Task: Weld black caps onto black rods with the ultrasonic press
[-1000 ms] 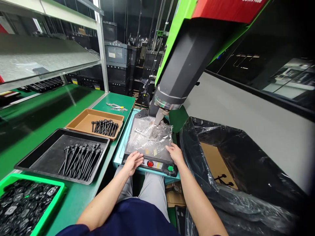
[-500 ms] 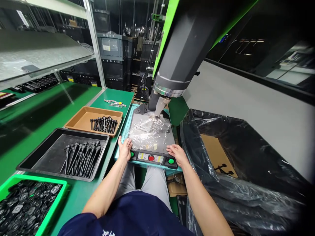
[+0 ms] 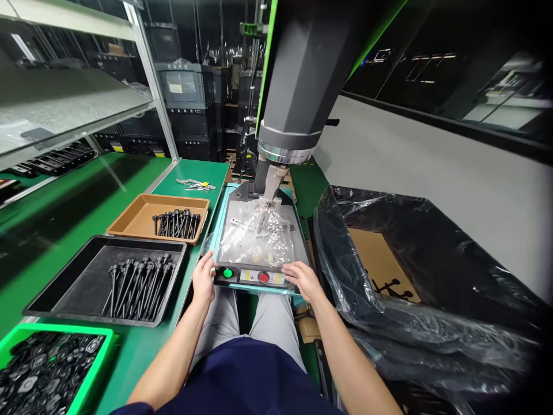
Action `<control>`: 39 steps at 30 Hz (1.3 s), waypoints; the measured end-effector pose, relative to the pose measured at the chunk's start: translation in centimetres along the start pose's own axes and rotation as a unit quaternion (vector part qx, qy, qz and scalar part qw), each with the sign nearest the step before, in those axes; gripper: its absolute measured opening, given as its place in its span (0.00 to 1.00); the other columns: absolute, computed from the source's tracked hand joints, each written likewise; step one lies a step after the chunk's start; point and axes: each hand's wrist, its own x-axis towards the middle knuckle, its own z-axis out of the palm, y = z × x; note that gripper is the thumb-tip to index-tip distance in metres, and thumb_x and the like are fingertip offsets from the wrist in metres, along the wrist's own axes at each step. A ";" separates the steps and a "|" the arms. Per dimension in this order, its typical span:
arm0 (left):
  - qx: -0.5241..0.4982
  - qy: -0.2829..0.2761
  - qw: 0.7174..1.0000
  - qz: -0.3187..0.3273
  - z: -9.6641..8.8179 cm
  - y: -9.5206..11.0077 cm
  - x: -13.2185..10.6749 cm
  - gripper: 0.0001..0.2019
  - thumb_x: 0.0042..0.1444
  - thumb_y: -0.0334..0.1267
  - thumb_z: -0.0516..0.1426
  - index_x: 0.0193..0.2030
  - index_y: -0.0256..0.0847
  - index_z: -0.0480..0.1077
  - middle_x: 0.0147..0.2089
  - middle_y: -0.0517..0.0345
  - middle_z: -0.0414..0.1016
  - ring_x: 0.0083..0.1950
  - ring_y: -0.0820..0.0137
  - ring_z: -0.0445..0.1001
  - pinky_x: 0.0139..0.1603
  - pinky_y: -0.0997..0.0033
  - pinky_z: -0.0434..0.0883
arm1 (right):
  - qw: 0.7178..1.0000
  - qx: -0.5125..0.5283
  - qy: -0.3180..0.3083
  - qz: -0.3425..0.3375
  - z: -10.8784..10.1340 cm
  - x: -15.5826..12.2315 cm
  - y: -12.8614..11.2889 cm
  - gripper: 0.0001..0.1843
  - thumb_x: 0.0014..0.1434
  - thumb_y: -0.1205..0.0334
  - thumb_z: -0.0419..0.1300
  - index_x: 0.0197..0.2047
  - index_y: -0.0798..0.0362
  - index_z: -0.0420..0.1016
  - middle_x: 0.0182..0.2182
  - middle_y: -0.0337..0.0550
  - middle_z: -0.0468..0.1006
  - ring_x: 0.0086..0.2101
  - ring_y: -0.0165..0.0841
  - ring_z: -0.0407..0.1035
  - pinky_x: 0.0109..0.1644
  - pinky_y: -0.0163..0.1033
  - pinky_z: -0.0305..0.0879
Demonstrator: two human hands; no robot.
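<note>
A sheet of clear crinkled plastic point(image 3: 244, 245) lies over the grey plate of the machine base point(image 3: 302, 245), under the machine's pointed metal tool point(image 3: 273, 183). My left hand point(image 3: 203, 279) is at the base's front left corner, its fingers closed on the left edge of the plastic. On the front right, my right hand point(image 3: 304, 280) lies with fingers stretched out and touching the panel and plastic; it covers the right-hand button. Between the hands are a green button point(image 3: 227, 272) and a red button point(image 3: 263, 278).
Left on the green bench stand a brown tray point(image 3: 125, 214) and a black tray point(image 3: 82, 276), both with black bolt-like parts, and a green bin point(image 3: 106, 346) of small black parts. Pliers point(image 3: 194, 184) lie behind. A plastic-lined box point(image 3: 384, 259) stands right.
My left hand has moved left, away from the green button, drawing the plastic out sideways. My right hand has shifted onto the right-hand button, hiding it. The camera view has turned slightly.
</note>
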 end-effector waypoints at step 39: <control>0.493 -0.243 0.827 -0.118 -11.9 -4.1 -9.1 0.22 0.52 0.46 0.60 0.52 0.39 0.76 0.49 0.51 0.80 0.44 0.63 0.78 0.49 0.67 0.72 | 0.869 -0.394 0.066 -0.291 8.1 13.5 -14.6 0.16 0.57 0.57 0.59 0.45 0.55 0.80 0.44 0.53 0.79 0.48 0.46 0.70 0.54 0.47 0.64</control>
